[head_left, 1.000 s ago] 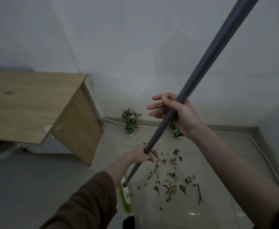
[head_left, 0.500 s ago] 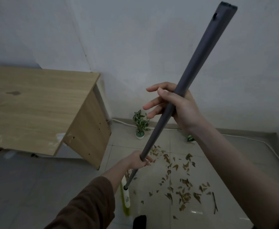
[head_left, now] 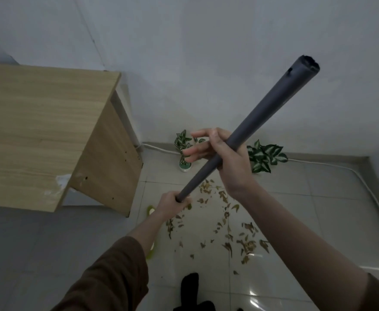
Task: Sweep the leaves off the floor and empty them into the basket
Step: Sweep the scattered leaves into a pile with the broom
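Left hand (head_left: 174, 205): wrapped low round broom handle (head_left: 273, 104), likely powering strokes.
Right hand (head_left: 231, 162): fingers spread, loosely guiding upper shaft.
Leaves (head_left: 248, 245): scattered lower centre.

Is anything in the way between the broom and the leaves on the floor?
No. Only bare floor lies between the green broom head and the leaves. The basket is not in view.

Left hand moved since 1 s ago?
Yes. The left hand, gripping the handle, has shifted left, away from the small plant and closer to the desk.
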